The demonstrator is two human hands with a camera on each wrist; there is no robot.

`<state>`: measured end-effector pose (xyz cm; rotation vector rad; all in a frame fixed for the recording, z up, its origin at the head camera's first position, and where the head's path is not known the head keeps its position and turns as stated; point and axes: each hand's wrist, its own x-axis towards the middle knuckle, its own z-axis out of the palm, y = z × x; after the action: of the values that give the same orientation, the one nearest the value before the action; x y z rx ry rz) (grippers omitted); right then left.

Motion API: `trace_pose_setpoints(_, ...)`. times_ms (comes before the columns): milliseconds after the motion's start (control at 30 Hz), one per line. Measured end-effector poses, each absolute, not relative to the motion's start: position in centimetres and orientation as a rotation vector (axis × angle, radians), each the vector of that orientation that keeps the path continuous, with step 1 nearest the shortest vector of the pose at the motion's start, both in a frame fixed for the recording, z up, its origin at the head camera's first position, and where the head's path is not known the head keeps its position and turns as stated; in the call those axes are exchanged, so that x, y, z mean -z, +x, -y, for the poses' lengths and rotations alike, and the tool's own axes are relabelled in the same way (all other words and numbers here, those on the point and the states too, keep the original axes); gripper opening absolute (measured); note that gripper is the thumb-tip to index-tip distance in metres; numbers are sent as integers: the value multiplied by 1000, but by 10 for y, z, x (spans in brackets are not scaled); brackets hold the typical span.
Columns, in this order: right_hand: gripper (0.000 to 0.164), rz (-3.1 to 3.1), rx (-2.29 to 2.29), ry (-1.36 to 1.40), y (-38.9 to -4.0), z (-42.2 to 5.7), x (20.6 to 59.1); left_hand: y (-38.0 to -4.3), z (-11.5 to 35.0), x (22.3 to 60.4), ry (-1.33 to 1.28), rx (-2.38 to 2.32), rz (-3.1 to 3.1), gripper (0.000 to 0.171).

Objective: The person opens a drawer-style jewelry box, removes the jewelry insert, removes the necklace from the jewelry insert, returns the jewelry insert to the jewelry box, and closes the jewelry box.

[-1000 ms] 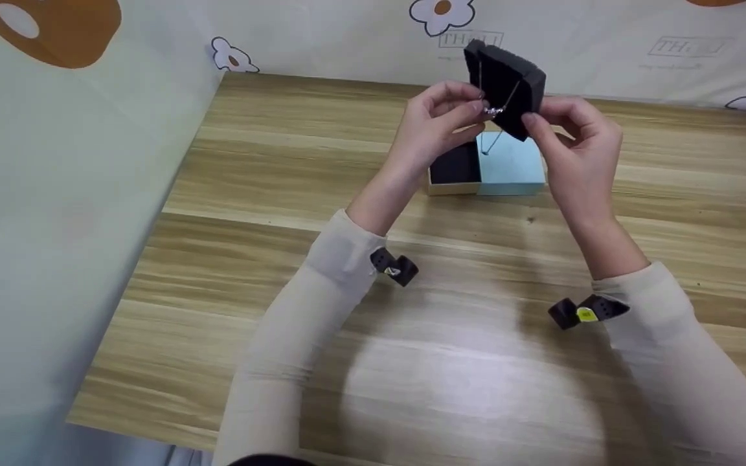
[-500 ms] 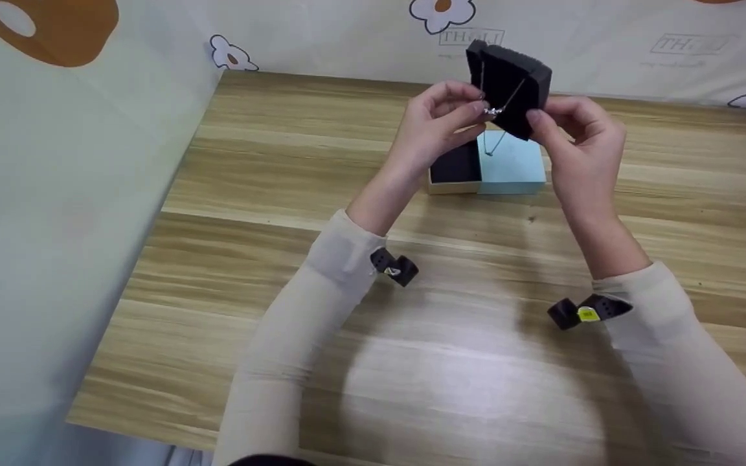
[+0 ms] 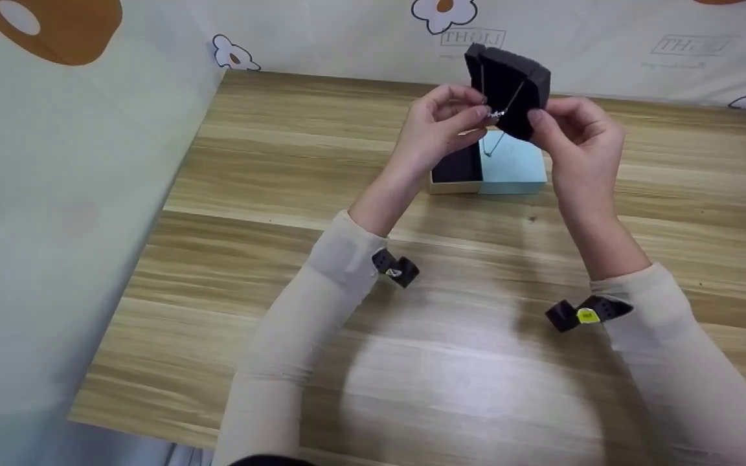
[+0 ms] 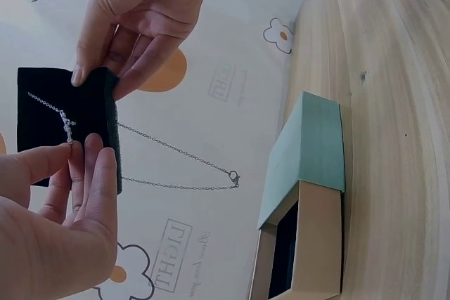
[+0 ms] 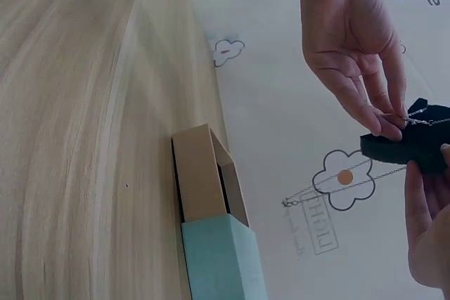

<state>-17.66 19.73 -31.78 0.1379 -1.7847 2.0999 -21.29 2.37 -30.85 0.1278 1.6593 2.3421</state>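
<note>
My right hand [image 3: 583, 139] grips a black foam jewelry insert [image 3: 509, 87] by its lower right edge, raised above the table. A silver necklace [image 3: 498, 114] lies across the insert's face, its chain passing over the edges. With thumb and fingertips, my left hand [image 3: 444, 123] pinches the necklace by its sparkling pendant [image 4: 68, 126]. Behind the insert the rest of the chain [image 4: 179, 151] dangles in a loop, with the clasp [image 4: 234, 178] at its lowest end. Below the hands stands a small gift box [image 3: 456, 187], its light blue sleeve [image 3: 514, 165] covering the right half.
The wooden table [image 3: 250, 259] runs up to a wall covering [image 3: 347, 39] printed with flowers and lettering. Inside the box's uncovered half a dark lining [image 3: 456, 165] shows. A camera is strapped to each sleeved wrist.
The insert has tilted and shifted slightly, and my left fingers have moved a little down and right with the pendant. Both hands keep their hold; the box stays put.
</note>
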Motion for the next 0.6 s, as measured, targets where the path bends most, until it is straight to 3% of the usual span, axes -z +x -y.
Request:
trace_pose_setpoints(400, 18, 1892, -2036, 210, -177, -193, 322, -211, -26, 309, 161, -2320, -1704, 14)
trace_pose_setpoints(600, 13, 1941, -1972, 155, -180, -191, 323, -212, -28, 315, 147, -2303, -1679, 12)
